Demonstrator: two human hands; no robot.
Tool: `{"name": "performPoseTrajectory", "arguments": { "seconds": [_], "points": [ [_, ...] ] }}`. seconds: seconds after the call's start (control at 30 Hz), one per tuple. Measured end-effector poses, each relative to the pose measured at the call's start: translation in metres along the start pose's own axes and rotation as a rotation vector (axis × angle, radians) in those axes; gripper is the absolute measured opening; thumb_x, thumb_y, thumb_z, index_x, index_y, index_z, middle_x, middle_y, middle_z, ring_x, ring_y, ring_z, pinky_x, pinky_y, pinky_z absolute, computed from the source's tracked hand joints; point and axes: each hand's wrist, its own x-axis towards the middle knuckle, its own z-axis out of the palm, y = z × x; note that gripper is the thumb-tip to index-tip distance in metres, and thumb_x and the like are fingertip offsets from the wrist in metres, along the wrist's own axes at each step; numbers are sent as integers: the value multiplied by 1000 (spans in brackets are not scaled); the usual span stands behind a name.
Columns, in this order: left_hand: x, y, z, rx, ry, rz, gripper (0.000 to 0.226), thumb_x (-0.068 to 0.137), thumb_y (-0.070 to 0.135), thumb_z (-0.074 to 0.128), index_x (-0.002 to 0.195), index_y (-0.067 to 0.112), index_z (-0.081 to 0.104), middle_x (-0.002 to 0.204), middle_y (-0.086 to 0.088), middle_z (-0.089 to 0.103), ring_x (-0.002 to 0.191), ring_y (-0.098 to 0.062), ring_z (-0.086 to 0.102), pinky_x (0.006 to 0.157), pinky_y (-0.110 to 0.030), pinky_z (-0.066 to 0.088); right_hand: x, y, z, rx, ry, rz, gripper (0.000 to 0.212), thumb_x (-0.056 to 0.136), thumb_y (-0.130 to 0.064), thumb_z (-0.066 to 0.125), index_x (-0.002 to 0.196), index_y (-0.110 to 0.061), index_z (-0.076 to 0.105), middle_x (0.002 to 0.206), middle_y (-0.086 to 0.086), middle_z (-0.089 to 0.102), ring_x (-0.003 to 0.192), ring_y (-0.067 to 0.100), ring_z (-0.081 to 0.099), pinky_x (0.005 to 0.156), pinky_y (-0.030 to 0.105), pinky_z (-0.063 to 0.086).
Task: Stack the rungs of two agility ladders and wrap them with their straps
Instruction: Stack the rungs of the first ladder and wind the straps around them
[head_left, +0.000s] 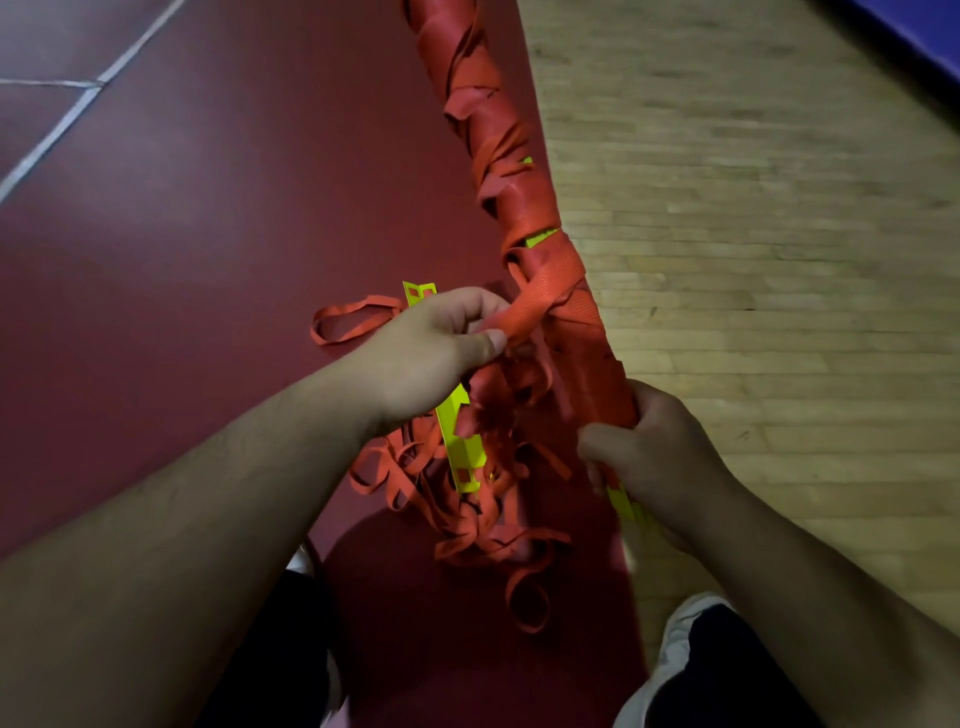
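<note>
A long bundle of stacked rungs (498, 171), wound in orange strap, slants from the top centre down to the lower right. My right hand (660, 457) grips its near end, where a bit of yellow-green rung shows. My left hand (441, 353) pinches a flat orange strap (535, 306) that leads onto the bundle's middle. Below my left hand a second stack of yellow-green rungs (457, 441) lies on the floor in a tangle of loose orange straps (467, 514).
The floor is dark red (208, 234) on the left with white lines, and pale wood (779, 234) on the right. A blue edge (930, 36) shows at the top right. My white shoes (685, 649) and dark trouser legs fill the bottom.
</note>
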Motion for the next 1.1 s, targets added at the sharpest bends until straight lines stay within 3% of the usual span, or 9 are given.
{"name": "performPoseTrajectory", "arguments": {
  "seconds": [0.07,0.13,0.2,0.3,0.47,0.6,0.77,0.93,1.1],
  "points": [
    [-2,3,6,-274,12,-83,23,99,-5,37,86,2,54,65,-12,58,39,-16,50,38,-18,38,1,-1,-1,-5,6,-8,19,55,-24,62,73,-18,64,54,8,63,46,17,56,43,23,44],
    [1,4,9,-396,83,-129,24,94,0,37,77,7,53,62,-11,53,49,-24,52,47,-25,41,1,-2,-1,5,4,-11,18,55,-23,62,73,-18,64,53,6,63,45,16,56,43,23,44],
    [3,3,8,-262,138,-153,26,97,22,46,73,13,55,64,-11,54,61,-26,54,57,-31,44,1,-1,0,4,6,-20,18,55,-23,63,73,-19,64,53,5,63,45,15,56,42,23,45],
    [2,1,2,87,85,-82,20,92,31,67,87,13,60,66,-7,67,45,-21,57,40,-22,44,1,1,-1,46,-15,-21,19,56,-21,64,75,-19,65,55,10,62,48,21,56,46,29,47],
    [5,-6,-4,315,43,7,12,87,13,71,96,7,66,79,-8,63,71,-20,59,70,-35,48,5,5,-4,106,-3,-52,19,54,-20,66,73,-21,66,55,11,60,48,23,54,50,36,46],
    [4,-5,-9,582,135,145,5,81,32,76,83,36,73,95,0,56,94,-9,49,85,-28,40,9,6,-8,58,23,-72,20,53,-27,66,73,-30,66,54,6,62,47,19,57,49,31,46],
    [6,-8,-9,651,167,152,19,82,24,77,92,26,62,75,12,60,67,1,53,63,-22,41,10,9,-11,38,31,-52,22,52,-27,65,73,-33,66,53,4,61,46,19,57,47,30,47],
    [6,-7,-10,722,123,248,11,85,16,72,95,20,74,103,9,53,99,-13,47,87,-27,37,13,12,-13,34,58,-32,26,48,-31,64,74,-30,66,53,6,62,47,22,58,51,35,49],
    [2,-1,-9,408,-1,109,15,79,16,63,87,27,70,77,5,67,70,-9,60,69,-33,48,14,12,-14,26,70,-35,25,49,-28,64,75,-30,67,53,2,61,46,18,58,49,31,48]
  ]
}}
